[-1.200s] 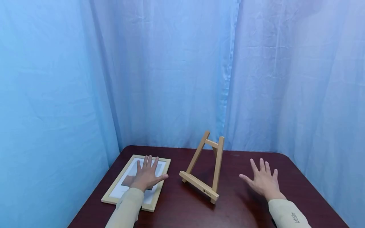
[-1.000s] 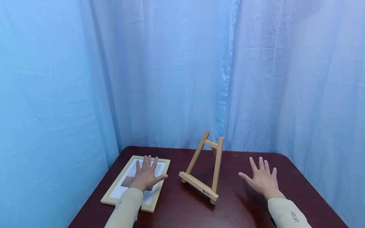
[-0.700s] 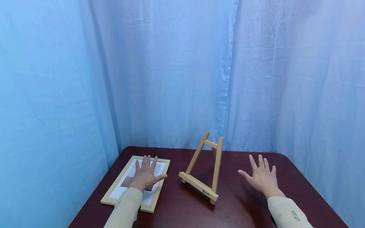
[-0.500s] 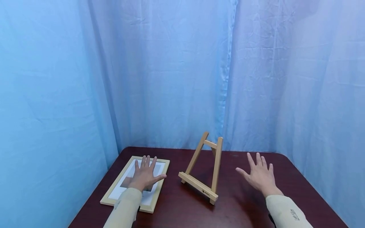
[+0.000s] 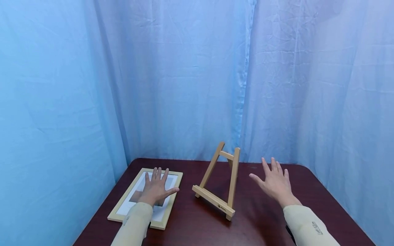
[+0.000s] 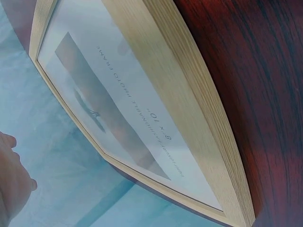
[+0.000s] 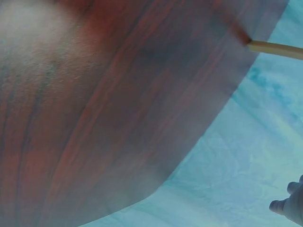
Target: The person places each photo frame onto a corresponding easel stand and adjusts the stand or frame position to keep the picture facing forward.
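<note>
A pale wood photo frame (image 5: 170,201) lies flat at the left of the table, its printed insert (image 6: 94,99) facing up in the left wrist view. Over it my left hand (image 5: 155,190) is held with fingers spread, hiding part of the picture; the left wrist view shows the hand apart from the frame. A small wooden easel (image 5: 212,198) stands upright near the middle, its ledge angled toward the front right. To the right of the easel, my right hand (image 5: 275,184) hovers over the table with fingers spread and nothing in it.
The dark red-brown table (image 5: 191,229) has rounded far corners. Light blue curtains (image 5: 191,85) hang close along its back and both sides. In the right wrist view, a piece of the easel (image 7: 277,49) shows at the upper right.
My right hand has moved leftward and away from me, closer to the easel. The left hand stays nearly where it was over the frame. Frame and easel have not moved.
</note>
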Action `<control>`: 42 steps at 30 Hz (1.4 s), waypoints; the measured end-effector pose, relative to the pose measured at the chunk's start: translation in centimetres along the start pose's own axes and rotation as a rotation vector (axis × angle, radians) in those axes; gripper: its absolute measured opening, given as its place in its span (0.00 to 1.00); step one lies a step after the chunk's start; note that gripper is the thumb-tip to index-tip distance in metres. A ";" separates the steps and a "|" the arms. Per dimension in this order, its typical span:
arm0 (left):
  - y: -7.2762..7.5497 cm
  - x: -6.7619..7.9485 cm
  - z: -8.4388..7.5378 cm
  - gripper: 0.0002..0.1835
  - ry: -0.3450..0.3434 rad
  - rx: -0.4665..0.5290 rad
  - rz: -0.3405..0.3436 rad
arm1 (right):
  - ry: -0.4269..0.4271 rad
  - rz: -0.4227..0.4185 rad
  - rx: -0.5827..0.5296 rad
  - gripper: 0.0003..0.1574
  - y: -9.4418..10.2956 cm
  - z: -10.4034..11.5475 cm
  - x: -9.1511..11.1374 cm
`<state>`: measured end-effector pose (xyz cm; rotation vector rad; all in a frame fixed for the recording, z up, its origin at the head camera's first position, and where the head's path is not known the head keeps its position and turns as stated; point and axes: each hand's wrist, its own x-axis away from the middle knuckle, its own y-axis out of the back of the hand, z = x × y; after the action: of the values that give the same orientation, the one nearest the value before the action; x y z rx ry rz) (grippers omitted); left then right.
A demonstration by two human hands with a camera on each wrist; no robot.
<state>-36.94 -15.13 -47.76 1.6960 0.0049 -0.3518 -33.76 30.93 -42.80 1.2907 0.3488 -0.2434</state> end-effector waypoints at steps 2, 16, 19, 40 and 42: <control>0.0 0.0 0.0 0.59 -0.001 0.003 -0.003 | 0.005 -0.004 -0.002 0.64 0.3 0.4 -0.3; 0.2 -0.3 0.4 0.61 0.020 -0.006 0.032 | 0.054 -0.035 -0.014 0.64 1.9 3.6 -1.6; 0.3 -0.2 0.4 0.61 0.019 -0.011 0.026 | 0.059 -0.040 -0.021 0.63 2.2 4.3 -1.8; 0.9 -0.4 1.0 0.57 0.014 0.021 0.009 | 0.135 -0.034 -0.041 0.61 2.8 9.2 -3.4; 1.0 -0.4 1.0 0.58 0.017 0.011 0.009 | 0.144 -0.030 -0.046 0.61 2.9 9.6 -3.5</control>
<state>-37.37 -16.20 -46.79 1.7093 0.0075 -0.3308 -34.78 22.31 -36.61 1.2619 0.4941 -0.1667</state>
